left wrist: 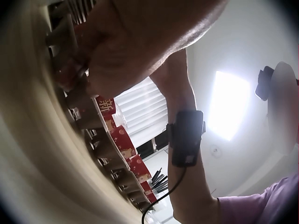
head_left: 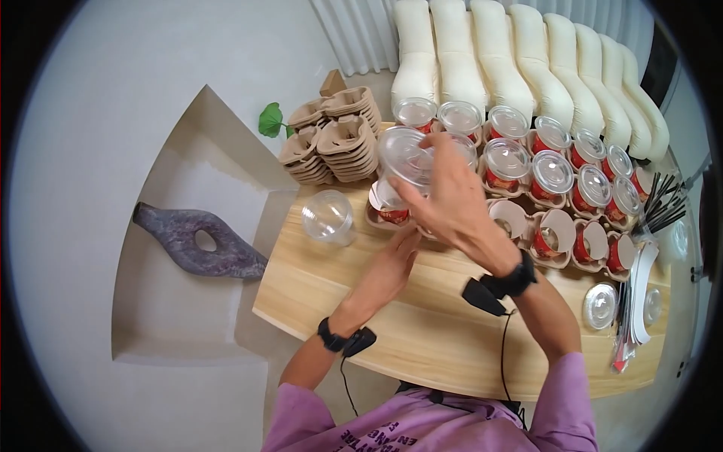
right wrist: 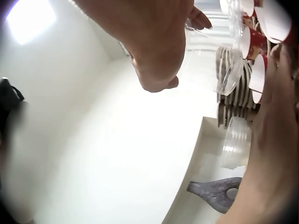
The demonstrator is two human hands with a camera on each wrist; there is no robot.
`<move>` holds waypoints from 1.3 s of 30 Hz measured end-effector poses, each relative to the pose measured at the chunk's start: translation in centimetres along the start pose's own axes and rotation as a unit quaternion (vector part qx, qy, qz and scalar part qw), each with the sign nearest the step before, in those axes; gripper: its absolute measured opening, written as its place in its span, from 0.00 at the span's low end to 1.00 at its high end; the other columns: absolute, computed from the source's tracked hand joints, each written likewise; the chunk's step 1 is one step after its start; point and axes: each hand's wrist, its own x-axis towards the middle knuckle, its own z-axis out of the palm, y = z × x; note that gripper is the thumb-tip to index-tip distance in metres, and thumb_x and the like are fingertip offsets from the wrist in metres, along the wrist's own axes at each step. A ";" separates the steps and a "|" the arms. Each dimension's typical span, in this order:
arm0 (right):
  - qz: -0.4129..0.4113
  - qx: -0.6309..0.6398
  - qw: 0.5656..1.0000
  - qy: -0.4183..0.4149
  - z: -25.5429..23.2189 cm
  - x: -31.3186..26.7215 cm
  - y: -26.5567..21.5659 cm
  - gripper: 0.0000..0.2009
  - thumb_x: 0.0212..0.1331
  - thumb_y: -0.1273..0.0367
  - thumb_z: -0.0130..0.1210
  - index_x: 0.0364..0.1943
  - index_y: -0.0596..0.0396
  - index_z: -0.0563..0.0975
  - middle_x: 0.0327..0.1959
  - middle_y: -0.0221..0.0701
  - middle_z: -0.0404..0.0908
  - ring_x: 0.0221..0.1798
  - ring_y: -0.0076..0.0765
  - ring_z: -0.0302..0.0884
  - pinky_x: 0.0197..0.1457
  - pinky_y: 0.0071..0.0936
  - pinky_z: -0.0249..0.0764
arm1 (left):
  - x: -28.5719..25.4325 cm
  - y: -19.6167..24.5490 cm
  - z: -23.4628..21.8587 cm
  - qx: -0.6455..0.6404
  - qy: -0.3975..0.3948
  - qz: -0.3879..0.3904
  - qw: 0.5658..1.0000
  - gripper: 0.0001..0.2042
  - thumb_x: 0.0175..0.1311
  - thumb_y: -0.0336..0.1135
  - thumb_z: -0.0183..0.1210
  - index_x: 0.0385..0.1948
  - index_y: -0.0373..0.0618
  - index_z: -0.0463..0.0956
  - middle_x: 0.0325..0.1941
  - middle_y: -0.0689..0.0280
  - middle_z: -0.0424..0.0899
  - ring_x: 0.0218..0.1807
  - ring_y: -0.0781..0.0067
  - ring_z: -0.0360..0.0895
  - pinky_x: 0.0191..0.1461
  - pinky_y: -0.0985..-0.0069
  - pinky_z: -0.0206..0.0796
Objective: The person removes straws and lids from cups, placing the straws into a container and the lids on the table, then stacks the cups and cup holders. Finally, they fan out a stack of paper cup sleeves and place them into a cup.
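My right hand (head_left: 456, 200) holds a clear round plastic lid (head_left: 403, 147) between thumb and fingers, above the left end of the front row of cups. Below it, a red paper cup (head_left: 393, 216) sits in a brown pulp carrier (head_left: 374, 220), partly hidden by the hand. Fairly straight, the fingers of my left hand (head_left: 388, 273) touch the front of that carrier from the table side. The left wrist view has the left hand (left wrist: 121, 56) close up, against the row of carriers. Clear plastic is also seen by the right hand (right wrist: 159, 42) in the right wrist view.
Lidded red cups (head_left: 552, 173) fill the back rows; several front cups (head_left: 553, 232) have white paper flaps. Stacked carriers (head_left: 339, 139) and a clear ribbed plastic stack (head_left: 327, 215) stand left. Loose lids (head_left: 600, 305), black straws (head_left: 663, 203) and white strips (head_left: 640, 294) lie right.
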 end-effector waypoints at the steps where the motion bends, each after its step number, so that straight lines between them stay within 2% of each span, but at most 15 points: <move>1: 0.004 -0.002 1.000 0.001 -1.9 -0.3 -0.4 0.30 0.55 0.56 0.62 0.51 0.66 0.66 0.44 0.55 0.75 0.50 0.54 0.75 0.53 0.46 0.71 | 0.0 1.0 -1.4 -0.020 0.004 -0.025 0.999 0.10 0.63 0.27 0.60 0.44 0.35 0.73 0.45 0.48 0.79 0.38 0.47 0.79 0.39 0.59 0.72; 3: 0.162 0.188 0.958 -0.145 -5.0 -1.3 -1.2 0.29 0.59 0.54 0.59 0.51 0.66 0.65 0.38 0.53 0.78 0.44 0.52 0.79 0.49 0.43 0.72 | -0.7 2.8 -3.1 -0.044 0.040 -0.093 0.994 0.14 0.59 0.27 0.64 0.46 0.35 0.74 0.45 0.51 0.79 0.40 0.51 0.80 0.41 0.63 0.73; 4: 0.163 0.188 0.957 -0.150 -5.6 -2.0 -1.3 0.29 0.59 0.54 0.59 0.51 0.66 0.65 0.38 0.53 0.78 0.44 0.52 0.79 0.49 0.43 0.72 | -1.0 3.4 -3.8 -0.065 0.080 -0.161 0.982 0.18 0.55 0.28 0.67 0.47 0.35 0.75 0.45 0.54 0.79 0.41 0.55 0.80 0.44 0.66 0.74; 5: 0.167 0.175 0.957 -0.157 -6.1 -2.6 -1.5 0.29 0.60 0.53 0.58 0.51 0.66 0.64 0.36 0.52 0.78 0.42 0.52 0.79 0.47 0.42 0.72 | -0.5 3.4 -4.6 -0.043 0.129 -0.083 0.987 0.30 0.51 0.28 0.71 0.58 0.37 0.68 0.50 0.55 0.77 0.46 0.61 0.80 0.46 0.71 0.74; 9: 0.174 0.174 0.953 -0.178 -6.0 -5.5 -0.3 0.28 0.64 0.52 0.56 0.51 0.63 0.64 0.36 0.51 0.79 0.37 0.48 0.78 0.44 0.40 0.72 | 2.4 5.2 -3.9 -0.132 0.141 -0.044 0.980 0.41 0.52 0.29 0.70 0.68 0.38 0.56 0.56 0.53 0.75 0.50 0.61 0.80 0.48 0.72 0.75; 11: 0.189 0.205 0.946 -0.165 -5.8 -6.5 0.1 0.25 0.67 0.52 0.53 0.50 0.62 0.65 0.36 0.50 0.80 0.34 0.45 0.76 0.44 0.39 0.71 | 3.0 5.7 -3.2 -0.301 -0.008 -0.147 0.942 0.47 0.53 0.31 0.70 0.73 0.38 0.46 0.63 0.51 0.72 0.51 0.62 0.79 0.49 0.71 0.75; 14: 0.262 0.225 0.916 -0.205 -7.1 -6.9 0.4 0.23 0.69 0.53 0.51 0.49 0.61 0.65 0.36 0.50 0.80 0.35 0.44 0.76 0.43 0.38 0.70 | 3.3 5.4 -2.9 -0.287 -0.067 -0.153 0.943 0.50 0.55 0.39 0.70 0.73 0.33 0.44 0.63 0.47 0.72 0.51 0.59 0.79 0.47 0.69 0.75; 21: 0.260 0.233 0.913 -0.208 -8.3 -8.2 1.0 0.20 0.73 0.55 0.46 0.48 0.62 0.67 0.37 0.48 0.79 0.36 0.39 0.76 0.40 0.36 0.69 | 2.6 5.3 -2.3 -0.288 -0.097 -0.137 0.943 0.49 0.55 0.39 0.70 0.74 0.36 0.45 0.64 0.46 0.71 0.51 0.60 0.79 0.45 0.69 0.75; 24: 0.242 0.252 0.927 -0.138 -8.4 -8.7 2.1 0.20 0.73 0.55 0.45 0.48 0.63 0.70 0.40 0.41 0.78 0.41 0.33 0.77 0.42 0.32 0.71 | 2.3 5.2 -2.5 -0.291 -0.115 -0.125 0.942 0.49 0.55 0.40 0.70 0.75 0.39 0.45 0.66 0.45 0.69 0.54 0.58 0.78 0.48 0.69 0.75; 26: 0.346 0.370 0.855 -0.113 -8.7 -8.8 2.3 0.20 0.74 0.56 0.46 0.50 0.62 0.72 0.44 0.33 0.76 0.46 0.26 0.77 0.48 0.27 0.73 | 1.9 5.5 -2.6 -0.296 -0.093 -0.104 0.945 0.49 0.54 0.38 0.69 0.75 0.42 0.45 0.66 0.45 0.68 0.61 0.54 0.74 0.57 0.65 0.71; 28: 0.330 0.359 0.864 -0.126 -8.9 -9.0 2.8 0.19 0.73 0.58 0.49 0.53 0.62 0.72 0.43 0.30 0.79 0.47 0.24 0.78 0.50 0.25 0.77 | 1.5 6.0 -3.2 -0.279 -0.080 -0.101 0.952 0.48 0.53 0.37 0.69 0.75 0.42 0.47 0.66 0.45 0.68 0.64 0.53 0.71 0.61 0.63 0.67; 32: 0.279 0.345 0.892 -0.090 -10.1 -10.5 4.6 0.15 0.71 0.61 0.53 0.44 0.63 0.77 0.36 0.31 0.83 0.41 0.24 0.81 0.37 0.19 0.78 | 0.4 2.4 -5.0 -0.186 -0.015 -0.024 0.982 0.51 0.48 0.33 0.69 0.75 0.42 0.43 0.68 0.50 0.66 0.67 0.61 0.65 0.69 0.62 0.56; 34: 0.336 0.317 0.883 -0.079 -12.3 -11.5 5.0 0.12 0.69 0.63 0.55 0.42 0.60 0.77 0.34 0.31 0.82 0.36 0.22 0.81 0.32 0.16 0.73 | -0.7 0.5 -6.1 -0.278 0.131 -0.077 0.948 0.47 0.49 0.32 0.69 0.72 0.43 0.49 0.67 0.47 0.65 0.68 0.56 0.66 0.68 0.61 0.60; 36: 0.345 0.256 0.899 -0.082 -14.6 -13.1 6.5 0.10 0.68 0.65 0.56 0.41 0.59 0.77 0.33 0.29 0.82 0.32 0.21 0.79 0.29 0.16 0.71 | -0.4 -0.5 -8.0 -0.302 0.242 -0.116 0.915 0.48 0.50 0.28 0.68 0.72 0.42 0.44 0.66 0.47 0.66 0.66 0.55 0.68 0.69 0.61 0.58; 39: 0.356 0.191 0.913 -0.059 -17.0 -15.1 8.0 0.09 0.67 0.66 0.58 0.43 0.57 0.75 0.27 0.27 0.80 0.26 0.17 0.74 0.22 0.16 0.65 | -0.6 -3.0 -9.7 -0.168 0.279 -0.167 0.931 0.44 0.50 0.24 0.69 0.67 0.41 0.46 0.65 0.46 0.67 0.66 0.54 0.69 0.70 0.60 0.57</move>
